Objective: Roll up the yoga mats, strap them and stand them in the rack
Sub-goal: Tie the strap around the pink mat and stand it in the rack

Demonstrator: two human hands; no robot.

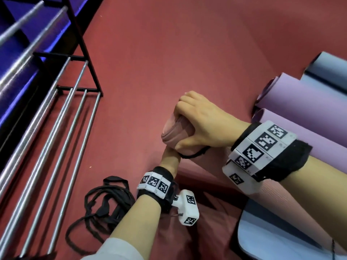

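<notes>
Two hands meet over the red floor point(169, 44), a little right of the middle. The right hand point(201, 119) comes in from the right, and its fingers and thumb are curled tightly round a rolled pink mat point(174, 132). The spiral end of the roll points up toward the camera. The left hand point(169, 158) reaches up from the near side to the underside of that roll. Its fingers are hidden behind the roll and the right thumb, so I cannot tell whether they hold anything. A thin black strap loop point(195, 154) hangs just under the roll, beside the left hand. Both wrists wear black bands with black-and-white square markers.

A metal rack point(91, 68) with a black frame and long silver rails stands on the left. All the mats in view are to the right of it, outside the rack. A loose heap of black straps point(105, 205) lies on the floor near the left forearm. At the right, two rolled purple mats point(304, 102) lie side by side, with a rolled grey-blue mat point(326, 64) just beyond them. A pale blue mat point(272, 237) lies at the near right.
</notes>
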